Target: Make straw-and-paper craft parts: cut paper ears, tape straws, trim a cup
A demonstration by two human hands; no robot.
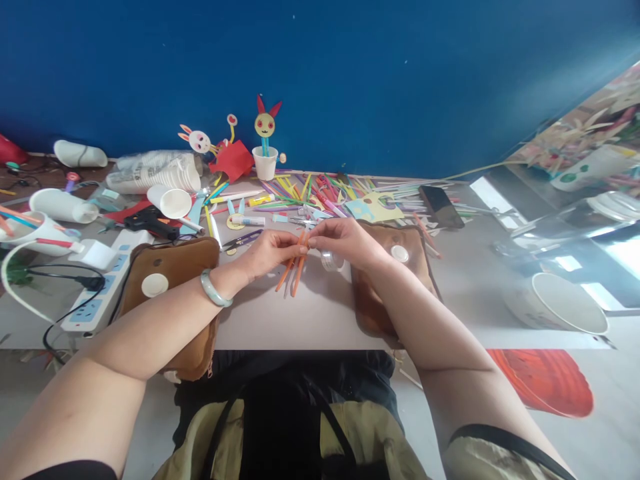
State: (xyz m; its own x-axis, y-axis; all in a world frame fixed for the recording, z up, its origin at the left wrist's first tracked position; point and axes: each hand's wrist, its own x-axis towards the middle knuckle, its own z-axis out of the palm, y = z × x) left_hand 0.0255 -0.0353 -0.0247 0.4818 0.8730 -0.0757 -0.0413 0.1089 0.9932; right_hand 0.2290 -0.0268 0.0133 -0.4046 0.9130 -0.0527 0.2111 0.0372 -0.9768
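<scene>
My left hand [267,253] and my right hand [345,240] meet above the middle of the grey table [300,320]. Both pinch a small bundle of orange straws [295,270] that hangs down from the fingers. The left hand grips the bundle from the left, and the right hand's fingertips close on its top end. A pale green bangle [215,288] circles my left wrist. A roll of clear tape [331,260] lies just under the right hand.
Two brown pouches [170,273] [385,293] lie under my forearms. Several coloured straws [300,190], scissors [243,240], paper cups [170,200], a glue gun [150,223], a power strip [100,293], a phone [440,207] and paper rabbit figures [265,127] crowd the back. A white bowl [565,303] sits right.
</scene>
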